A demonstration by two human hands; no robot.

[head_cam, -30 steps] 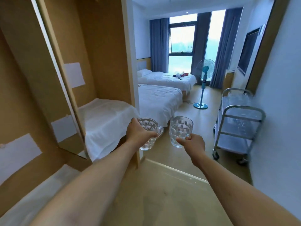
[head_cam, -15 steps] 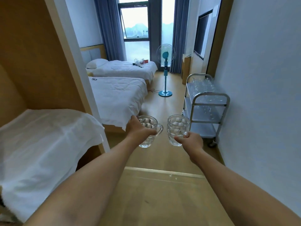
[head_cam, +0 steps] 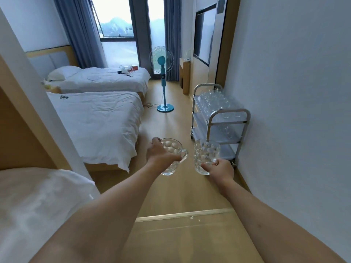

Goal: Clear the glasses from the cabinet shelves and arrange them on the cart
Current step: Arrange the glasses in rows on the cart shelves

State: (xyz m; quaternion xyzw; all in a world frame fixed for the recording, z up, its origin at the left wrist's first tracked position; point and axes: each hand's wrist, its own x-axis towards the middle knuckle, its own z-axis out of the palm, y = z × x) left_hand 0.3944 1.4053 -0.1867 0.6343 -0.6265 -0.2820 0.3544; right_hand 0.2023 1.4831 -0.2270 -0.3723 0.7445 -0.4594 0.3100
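the left hand [head_cam: 161, 155] has its fingers curled round a clear dimpled glass mug with a handle [head_cam: 171, 157]; the right hand [head_cam: 220, 168] pinches a clear dimpled glass tumbler [head_cam: 206, 154] near its base. both are held over the wooden floor [head_cam: 171, 120], short of the steel trolley cart [head_cam: 228, 118], which carries glasses beside the white wall [head_cam: 294, 92].

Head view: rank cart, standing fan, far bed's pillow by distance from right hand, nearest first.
From the right hand:
1. Cart, just ahead on the right, against the wall.
2. Standing fan, farther down the floor, centre.
3. Pillow, on the far bed, far left.
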